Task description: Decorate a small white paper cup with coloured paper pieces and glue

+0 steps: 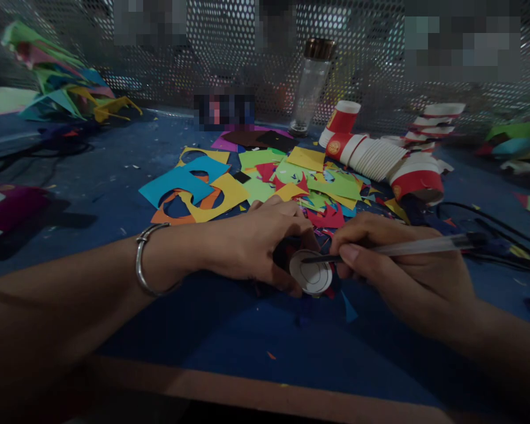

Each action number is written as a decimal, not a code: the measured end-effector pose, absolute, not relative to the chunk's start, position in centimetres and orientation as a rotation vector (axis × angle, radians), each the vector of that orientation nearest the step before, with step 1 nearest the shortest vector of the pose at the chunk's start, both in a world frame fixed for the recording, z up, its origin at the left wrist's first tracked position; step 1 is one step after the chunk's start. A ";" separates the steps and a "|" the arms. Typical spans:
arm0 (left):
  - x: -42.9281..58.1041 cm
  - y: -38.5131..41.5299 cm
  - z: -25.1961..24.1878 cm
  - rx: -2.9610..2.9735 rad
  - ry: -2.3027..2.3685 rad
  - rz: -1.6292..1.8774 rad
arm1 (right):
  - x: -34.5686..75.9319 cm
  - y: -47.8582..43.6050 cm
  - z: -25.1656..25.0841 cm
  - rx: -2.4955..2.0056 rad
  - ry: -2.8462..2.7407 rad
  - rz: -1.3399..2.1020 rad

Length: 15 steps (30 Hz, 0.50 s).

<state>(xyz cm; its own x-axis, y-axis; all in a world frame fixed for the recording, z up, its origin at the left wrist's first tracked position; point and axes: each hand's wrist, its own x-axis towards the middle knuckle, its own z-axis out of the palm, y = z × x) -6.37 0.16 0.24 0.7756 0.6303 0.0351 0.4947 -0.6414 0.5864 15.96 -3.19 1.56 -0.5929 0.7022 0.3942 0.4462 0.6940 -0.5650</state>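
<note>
My left hand (256,244) presses an upside-down paper cup (311,274) against the blue table (247,330); its round white base faces up. My right hand (397,259) grips a clear pen (415,246) whose tip rests at the cup's rim. A silver bangle (143,259) circles my left wrist. The cup's lower part is hidden by my fingers.
Coloured paper sheets with cut-out circles (194,188) and scraps (309,182) lie just beyond my hands. Stacked red-and-white paper cups (380,156) lie at the right, a clear bottle (311,88) stands at the back by a perforated metal screen. Black cables (490,224) run on the right.
</note>
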 end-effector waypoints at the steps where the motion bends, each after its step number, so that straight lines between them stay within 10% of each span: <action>1: -6.4 0.2 0.2 2.399 0.833 0.320 | 16.0 -3.2 1.6 -0.864 -2.300 0.555; 15: -6.5 0.3 -0.2 2.389 0.819 0.303 | 16.0 -3.2 1.5 -0.894 -2.213 0.604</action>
